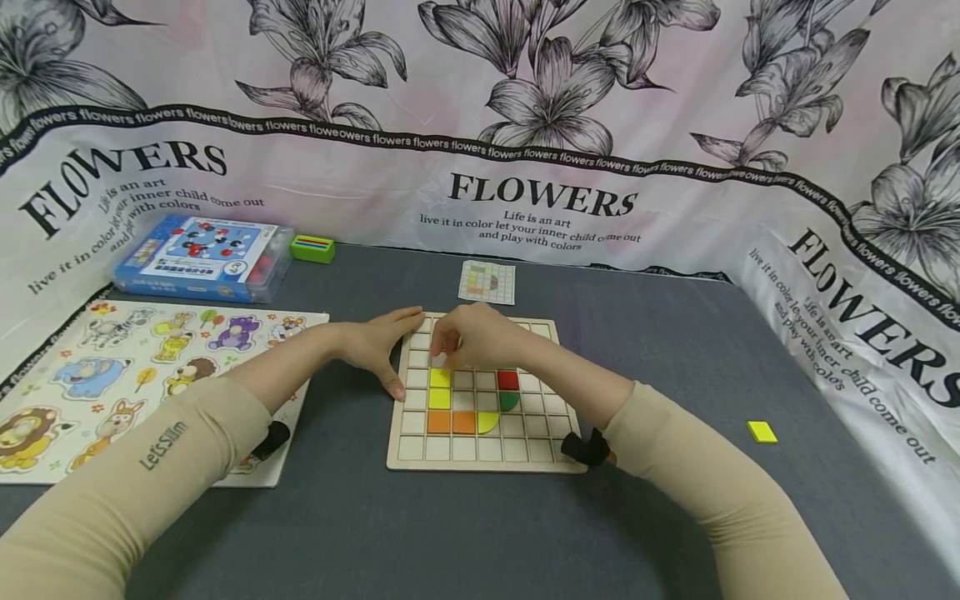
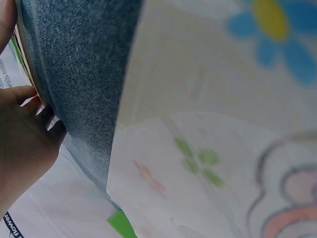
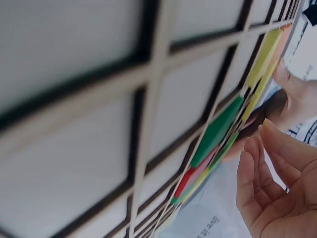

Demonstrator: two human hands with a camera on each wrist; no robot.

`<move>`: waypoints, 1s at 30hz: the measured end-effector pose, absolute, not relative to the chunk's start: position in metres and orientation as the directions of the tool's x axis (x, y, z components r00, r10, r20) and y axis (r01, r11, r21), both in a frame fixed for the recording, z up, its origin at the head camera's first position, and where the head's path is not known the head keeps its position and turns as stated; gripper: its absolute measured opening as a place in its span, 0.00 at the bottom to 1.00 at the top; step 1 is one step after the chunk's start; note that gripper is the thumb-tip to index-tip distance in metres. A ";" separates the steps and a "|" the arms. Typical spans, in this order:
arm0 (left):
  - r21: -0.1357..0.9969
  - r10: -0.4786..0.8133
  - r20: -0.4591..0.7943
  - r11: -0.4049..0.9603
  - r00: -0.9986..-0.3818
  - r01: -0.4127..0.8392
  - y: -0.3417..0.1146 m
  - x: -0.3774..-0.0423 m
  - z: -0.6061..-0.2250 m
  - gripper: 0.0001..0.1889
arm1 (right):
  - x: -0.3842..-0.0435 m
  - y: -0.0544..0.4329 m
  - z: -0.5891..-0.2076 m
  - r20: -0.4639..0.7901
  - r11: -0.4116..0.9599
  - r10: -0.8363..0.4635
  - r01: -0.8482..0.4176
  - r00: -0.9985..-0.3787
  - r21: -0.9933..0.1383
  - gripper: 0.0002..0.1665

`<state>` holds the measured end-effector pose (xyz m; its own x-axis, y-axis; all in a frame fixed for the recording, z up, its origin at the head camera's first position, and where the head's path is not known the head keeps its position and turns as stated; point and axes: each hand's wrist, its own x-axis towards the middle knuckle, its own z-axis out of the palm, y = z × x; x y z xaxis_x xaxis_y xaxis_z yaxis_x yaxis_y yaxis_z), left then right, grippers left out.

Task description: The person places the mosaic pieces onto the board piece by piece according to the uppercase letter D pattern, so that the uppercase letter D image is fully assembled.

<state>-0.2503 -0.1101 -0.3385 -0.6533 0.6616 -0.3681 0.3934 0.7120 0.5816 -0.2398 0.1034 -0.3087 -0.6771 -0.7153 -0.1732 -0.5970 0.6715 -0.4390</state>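
A wooden grid board lies on the table, with yellow square tiles, orange square tiles, a red square tile, a green rounded tile and a yellow rounded tile in its cells. At the board's left edge rests my left hand, thumb and fingers spread. Over the upper left cells is my right hand, its fingertips drawn together and pointing down. In the right wrist view the right hand's fingertips come close together; whether a tile is between them I cannot tell.
Beyond the board lies a small pattern card. On the left is an animal picture board, with a blue boxed set and a green block behind it. A loose yellow tile lies far right. A flowered cloth hangs behind.
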 end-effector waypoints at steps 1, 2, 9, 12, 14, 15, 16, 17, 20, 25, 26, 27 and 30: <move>0.583 0.662 -0.366 0.711 -0.654 0.394 -0.110 -0.250 -0.338 0.67 | -0.241 0.106 -0.308 -0.172 0.674 -0.711 -0.591 -0.682 -0.443 0.08; 0.585 0.663 -0.365 0.709 -0.654 0.393 -0.111 -0.250 -0.338 0.68 | -0.242 0.109 -0.307 -0.173 0.679 -0.705 -0.584 -0.688 -0.445 0.08; 0.582 0.663 -0.354 0.708 -0.659 0.400 -0.110 -0.250 -0.339 0.68 | -0.250 0.138 -0.302 -0.174 0.703 -0.657 -0.513 -0.734 -0.493 0.08; 0.577 0.660 -0.353 0.712 -0.664 0.401 -0.110 -0.250 -0.339 0.67 | -0.252 0.155 -0.298 -0.170 0.711 -0.636 -0.487 -0.752 -0.507 0.09; 0.577 0.657 -0.355 0.713 -0.665 0.397 -0.110 -0.250 -0.339 0.67 | -0.253 0.167 -0.294 -0.175 0.726 -0.613 -0.462 -0.770 -0.510 0.10; 0.580 0.657 -0.355 0.712 -0.665 0.395 -0.110 -0.250 -0.339 0.67 | -0.254 0.173 -0.293 -0.169 0.732 -0.603 -0.456 -0.780 -0.506 0.11; 0.581 0.656 -0.356 0.713 -0.665 0.392 -0.110 -0.250 -0.339 0.67 | -0.255 0.180 -0.292 -0.167 0.740 -0.589 -0.445 -0.791 -0.504 0.11; 0.582 0.659 -0.355 0.711 -0.664 0.394 -0.110 -0.249 -0.338 0.67 | -0.255 0.187 -0.290 -0.165 0.750 -0.572 -0.431 -0.803 -0.502 0.12; 0.586 0.662 -0.356 0.708 -0.660 0.394 -0.111 -0.249 -0.339 0.67 | -0.258 0.209 -0.287 -0.152 0.780 -0.523 -0.398 -0.839 -0.484 0.13; 0.583 0.663 -0.358 0.709 -0.657 0.398 -0.111 -0.250 -0.339 0.67 | -0.258 0.252 -0.282 -0.133 0.807 -0.457 -0.347 -0.880 -0.478 0.15; 0.582 0.663 -0.358 0.709 -0.657 0.399 -0.111 -0.250 -0.339 0.67 | -0.258 0.262 -0.281 -0.130 0.810 -0.445 -0.336 -0.886 -0.481 0.15; 0.581 0.662 -0.359 0.710 -0.658 0.398 -0.111 -0.250 -0.339 0.67 | -0.257 0.271 -0.281 -0.131 0.812 -0.434 -0.324 -0.891 -0.485 0.16; 0.581 0.661 -0.360 0.711 -0.658 0.397 -0.111 -0.250 -0.339 0.67 | -0.254 0.299 -0.281 -0.132 0.820 -0.406 -0.297 -0.904 -0.490 0.18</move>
